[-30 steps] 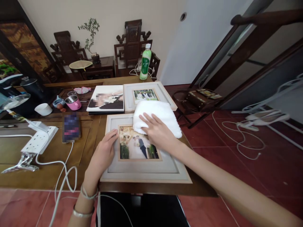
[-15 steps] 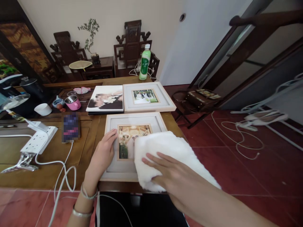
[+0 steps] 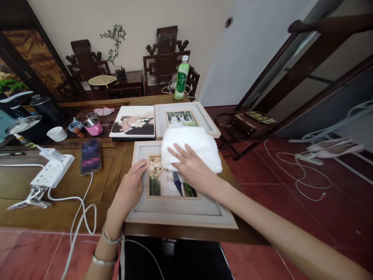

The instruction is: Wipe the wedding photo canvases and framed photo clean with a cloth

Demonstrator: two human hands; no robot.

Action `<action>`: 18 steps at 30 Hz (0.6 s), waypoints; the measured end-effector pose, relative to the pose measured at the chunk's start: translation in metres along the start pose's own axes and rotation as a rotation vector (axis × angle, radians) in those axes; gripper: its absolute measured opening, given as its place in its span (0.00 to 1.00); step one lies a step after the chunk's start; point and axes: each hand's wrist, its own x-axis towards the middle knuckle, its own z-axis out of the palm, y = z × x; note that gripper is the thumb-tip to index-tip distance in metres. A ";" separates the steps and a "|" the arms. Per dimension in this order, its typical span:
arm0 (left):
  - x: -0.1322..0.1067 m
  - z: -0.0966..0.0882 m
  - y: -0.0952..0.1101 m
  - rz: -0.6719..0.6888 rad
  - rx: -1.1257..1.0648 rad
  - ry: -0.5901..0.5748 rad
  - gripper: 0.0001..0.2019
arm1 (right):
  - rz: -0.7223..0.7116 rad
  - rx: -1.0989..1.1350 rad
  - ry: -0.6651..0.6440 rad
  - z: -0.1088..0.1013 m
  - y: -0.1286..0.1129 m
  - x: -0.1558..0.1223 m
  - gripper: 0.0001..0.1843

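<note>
A pale framed photo (image 3: 177, 212) lies flat at the near edge of the wooden table (image 3: 58, 210). My left hand (image 3: 129, 192) rests flat on the frame's left border, fingers stretched out. A folded white towel (image 3: 201, 146) covers the frame's upper right part. My right hand (image 3: 190, 167) presses on the towel with fingers spread flat. A second framed photo (image 3: 204, 118) lies just behind, partly under the towel's far edge, and a photo album (image 3: 134, 122) lies to its left.
A phone (image 3: 90, 156) on a white cable and a power strip (image 3: 52, 170) lie to the left. A pink cup (image 3: 93, 126), a white bowl (image 3: 57, 133) and a green bottle (image 3: 181, 77) stand farther back. Carved chairs line the wall; cables trail on the red tile floor at right.
My right hand swept the towel down to the frame's near right corner, then back up to its upper right part. My left hand stayed on the frame's left border.
</note>
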 end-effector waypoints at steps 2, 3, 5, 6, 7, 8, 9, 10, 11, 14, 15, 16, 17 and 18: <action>0.000 0.000 0.002 -0.024 0.021 -0.013 0.25 | -0.017 0.038 -0.058 -0.006 -0.010 -0.011 0.18; -0.001 0.000 0.003 -0.031 0.034 -0.023 0.25 | -0.025 0.071 -0.092 -0.011 -0.016 -0.018 0.19; 0.000 0.000 0.005 -0.037 0.066 -0.044 0.25 | -0.043 0.151 -0.161 -0.023 -0.027 -0.035 0.21; 0.000 0.000 0.005 -0.038 0.083 -0.052 0.24 | -0.055 0.196 -0.187 -0.030 -0.033 -0.044 0.21; 0.000 0.000 0.006 -0.040 0.101 -0.059 0.24 | -0.070 0.242 -0.205 -0.037 -0.038 -0.052 0.21; 0.000 0.000 0.006 -0.042 0.117 -0.064 0.23 | -0.088 0.287 -0.217 -0.044 -0.042 -0.060 0.21; 0.001 0.000 0.007 -0.043 0.133 -0.067 0.23 | -0.106 0.328 -0.222 -0.050 -0.047 -0.066 0.22; 0.001 0.000 0.007 -0.041 0.146 -0.070 0.22 | -0.118 0.366 -0.229 -0.054 -0.050 -0.070 0.22; 0.001 0.000 0.008 -0.039 0.157 -0.073 0.22 | -0.124 0.395 -0.238 -0.056 -0.054 -0.072 0.23; 0.001 -0.001 0.009 -0.037 0.188 -0.087 0.22 | -0.113 0.431 -0.265 -0.050 -0.058 -0.065 0.26; 0.001 -0.001 0.010 -0.040 0.199 -0.094 0.22 | -0.094 0.421 -0.255 -0.045 -0.057 -0.059 0.27; 0.002 -0.002 0.011 -0.043 0.211 -0.101 0.21 | -0.073 0.400 -0.233 -0.040 -0.054 -0.052 0.27; 0.002 -0.002 0.011 -0.044 0.219 -0.107 0.21 | -0.054 0.383 -0.215 -0.034 -0.050 -0.043 0.27; 0.003 -0.002 0.012 -0.044 0.226 -0.113 0.21 | -0.034 0.361 -0.191 -0.029 -0.044 -0.033 0.27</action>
